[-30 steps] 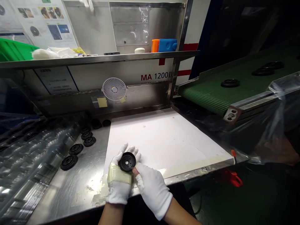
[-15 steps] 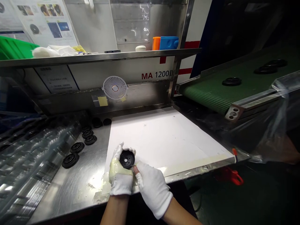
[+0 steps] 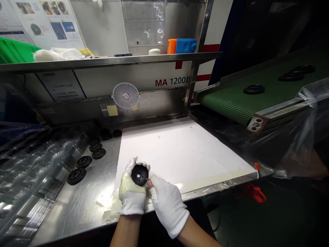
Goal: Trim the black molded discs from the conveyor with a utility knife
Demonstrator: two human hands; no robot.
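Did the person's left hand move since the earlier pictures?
Yes. The left hand holding the black disc has moved a little forward, toward the white fan behind the table.

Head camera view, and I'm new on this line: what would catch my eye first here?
White-gloved hands at the front of the steel bench draw the eye first: the tape-wrapped left hand cradles a black disc with a central hole, and the right hand reaches its rim. Behind them lies a large white sheet, with more black discs on the steel to its left. To the right, a green conveyor belt carries further discs.
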